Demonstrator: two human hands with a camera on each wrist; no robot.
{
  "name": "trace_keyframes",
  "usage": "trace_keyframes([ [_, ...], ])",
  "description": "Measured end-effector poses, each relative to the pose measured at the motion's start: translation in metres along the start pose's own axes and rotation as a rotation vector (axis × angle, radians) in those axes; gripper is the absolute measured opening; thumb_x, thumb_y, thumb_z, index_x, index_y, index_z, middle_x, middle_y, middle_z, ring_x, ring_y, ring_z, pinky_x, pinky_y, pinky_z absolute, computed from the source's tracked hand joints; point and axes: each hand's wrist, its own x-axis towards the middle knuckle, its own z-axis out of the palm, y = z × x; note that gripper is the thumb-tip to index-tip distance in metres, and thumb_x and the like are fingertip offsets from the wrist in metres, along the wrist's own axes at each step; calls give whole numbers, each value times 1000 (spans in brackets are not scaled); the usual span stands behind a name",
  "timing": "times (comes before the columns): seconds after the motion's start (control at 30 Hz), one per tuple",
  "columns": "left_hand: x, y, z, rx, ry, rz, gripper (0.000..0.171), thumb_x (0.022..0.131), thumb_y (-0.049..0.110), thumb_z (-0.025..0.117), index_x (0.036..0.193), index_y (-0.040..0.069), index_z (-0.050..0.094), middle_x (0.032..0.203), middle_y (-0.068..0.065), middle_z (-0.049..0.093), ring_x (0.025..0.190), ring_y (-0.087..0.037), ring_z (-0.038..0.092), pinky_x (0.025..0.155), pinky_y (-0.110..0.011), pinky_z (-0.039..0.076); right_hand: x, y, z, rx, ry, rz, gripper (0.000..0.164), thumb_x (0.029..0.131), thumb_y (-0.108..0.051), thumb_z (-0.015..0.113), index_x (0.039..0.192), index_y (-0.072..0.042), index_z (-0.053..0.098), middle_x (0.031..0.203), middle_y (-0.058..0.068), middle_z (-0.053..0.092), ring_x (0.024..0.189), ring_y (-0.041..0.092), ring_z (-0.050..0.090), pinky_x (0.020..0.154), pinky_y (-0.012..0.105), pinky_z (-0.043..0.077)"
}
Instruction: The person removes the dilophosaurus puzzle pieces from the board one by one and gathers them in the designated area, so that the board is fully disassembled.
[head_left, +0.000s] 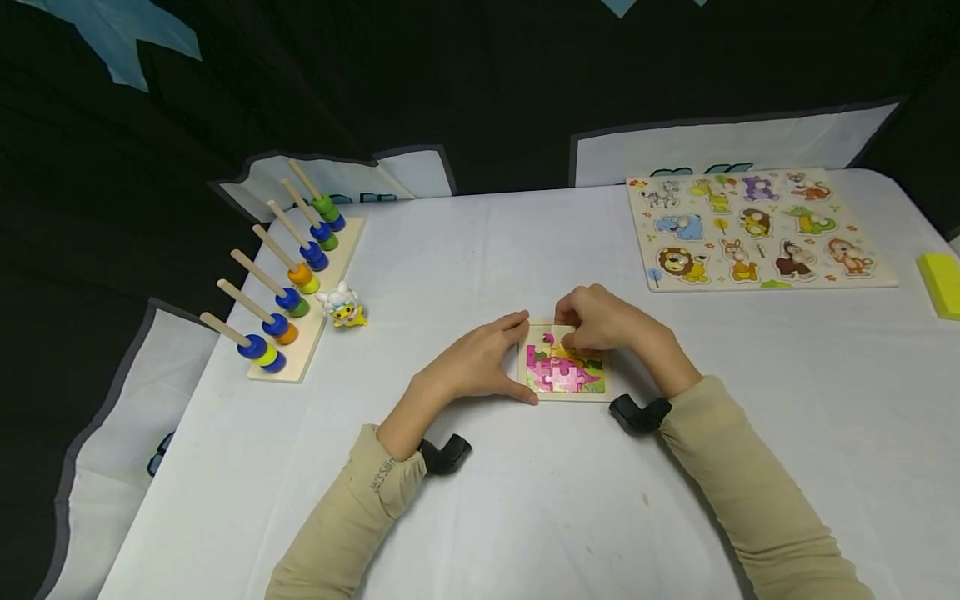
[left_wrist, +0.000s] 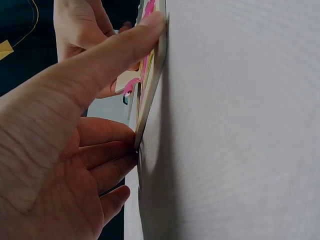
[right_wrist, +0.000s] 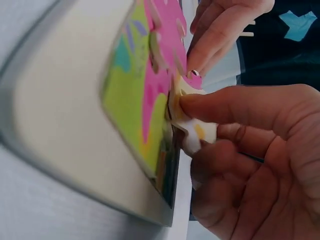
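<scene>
A small wooden jigsaw puzzle (head_left: 564,382) with a pink animal picture lies on the white table in front of the person. The left hand (head_left: 480,360) grips its frame from the left, thumb at the near corner and fingertips at the far one. Seen from the left wrist, those fingers (left_wrist: 107,137) meet the board's edge. Over the far right part of the picture, the right hand (head_left: 600,321) pinches a puzzle piece (right_wrist: 192,135) between thumb and fingers. That piece is pale with yellow, tilted above the tray's recess, where a dark gap shows beside the fitted pieces.
At the left stands a wooden peg board (head_left: 311,333) with coloured rings, beside a small white-and-yellow toy figure (head_left: 342,307). A large animal peg puzzle (head_left: 761,229) lies at the back right, and a yellow block (head_left: 940,285) sits near the right edge.
</scene>
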Motion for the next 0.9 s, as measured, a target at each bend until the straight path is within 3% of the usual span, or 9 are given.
trace_keyframes([
  [0.3, 1, -1, 1, 0, 3, 5, 105, 61, 59, 73, 141, 6, 30, 151, -4, 21, 139, -16, 21, 112, -33, 24, 1, 2, 2, 16, 18, -16, 5, 67, -5, 63, 72, -7, 62, 59, 1, 53, 51, 13, 47, 45, 21, 36],
  [0.5, 1, -1, 1, 1, 2, 3, 105, 61, 59, 73, 141, 5, 30, 151, -4, 21, 139, -16, 21, 112, -33, 24, 1, 3, 2, 40, -22, -56, 12, 68, -1, 59, 76, -6, 67, 59, 2, 56, 51, 12, 46, 45, 20, 34],
  [0.9, 0, -1, 1, 6, 0, 0, 106, 61, 60, 73, 141, 5, 30, 151, -3, 21, 139, -16, 21, 112, -32, 24, 2, 4, 3, 32, -20, -68, 6, 66, -4, 64, 69, -9, 66, 57, -1, 54, 52, 11, 45, 45, 21, 33],
])
